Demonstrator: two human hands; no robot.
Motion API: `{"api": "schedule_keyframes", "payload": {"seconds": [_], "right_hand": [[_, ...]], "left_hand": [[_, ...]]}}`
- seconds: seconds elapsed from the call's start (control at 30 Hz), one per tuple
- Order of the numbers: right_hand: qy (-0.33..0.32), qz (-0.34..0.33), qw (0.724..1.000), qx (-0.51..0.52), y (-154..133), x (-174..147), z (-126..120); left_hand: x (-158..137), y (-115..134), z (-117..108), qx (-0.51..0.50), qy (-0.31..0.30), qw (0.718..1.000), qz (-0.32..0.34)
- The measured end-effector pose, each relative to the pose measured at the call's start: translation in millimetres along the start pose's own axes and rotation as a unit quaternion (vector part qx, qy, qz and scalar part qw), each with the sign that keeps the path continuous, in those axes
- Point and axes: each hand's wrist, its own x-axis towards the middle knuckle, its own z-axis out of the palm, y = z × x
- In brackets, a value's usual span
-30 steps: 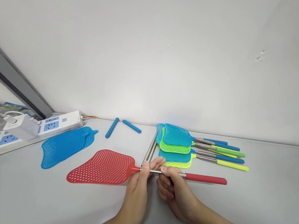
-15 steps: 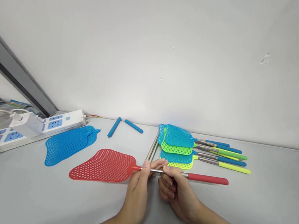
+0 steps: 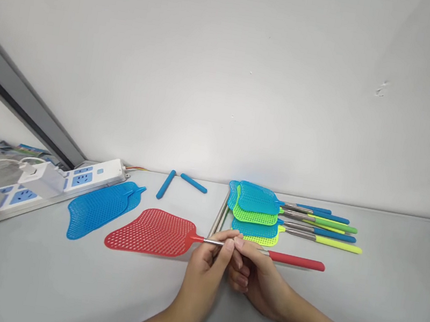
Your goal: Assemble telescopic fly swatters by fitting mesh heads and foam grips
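A red fly swatter [image 3: 154, 232] with a perforated head, a thin metal shaft and a red grip lies level across both hands, above the grey table. My left hand [image 3: 209, 263] pinches the shaft between thumb and fingers. Right beside it, my right hand [image 3: 257, 271] is closed on the same shaft, just short of the red grip. The thumbs nearly touch, and the fingers hide the middle of the shaft. Behind the hands lie metal rods [image 3: 221, 216] and a stack of blue, green and yellow fly swatters [image 3: 260, 200], grips pointing right.
Blue swatter heads [image 3: 99, 210] lie stacked at the left, against a white power strip [image 3: 86, 176] with plugs and cables. Two blue grips [image 3: 194, 183] rest near the wall [image 3: 228, 76]. A grey metal post [image 3: 25, 93] slants down at the far left.
My left hand has slid right along the shaft, away from the red head and up to my right hand. The swatter has tilted slightly, its head a little higher.
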Motion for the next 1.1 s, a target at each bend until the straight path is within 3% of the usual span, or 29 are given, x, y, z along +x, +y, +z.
{"api": "schedule_keyframes", "payload": {"seconds": [0.17, 0.5, 0.67, 0.87, 1.1], "right_hand": [[0.021, -0.049, 0.999, -0.010, 4.7, -0.4, 1.3], [0.009, -0.064, 0.996, -0.054, 3.1, -1.5, 4.3], [-0.003, -0.075, 0.995, -0.072, 4.2, -2.2, 3.6], [-0.015, -0.062, 0.994, -0.094, 4.4, -3.8, 2.3], [-0.015, -0.059, 0.992, -0.106, 4.1, -3.6, 1.9]], "left_hand": [[-2.2, -0.2, 2.0, 0.004, -0.043, 0.999, -0.002], [-4.1, -3.2, -0.3, -0.033, -0.008, 0.999, -0.029], [-1.6, -1.8, -1.9, -0.081, -0.039, 0.996, -0.026], [-1.0, 1.1, -3.7, -0.044, -0.009, 0.999, -0.025], [-1.0, 1.9, -1.8, -0.094, -0.010, 0.995, -0.017]]}}
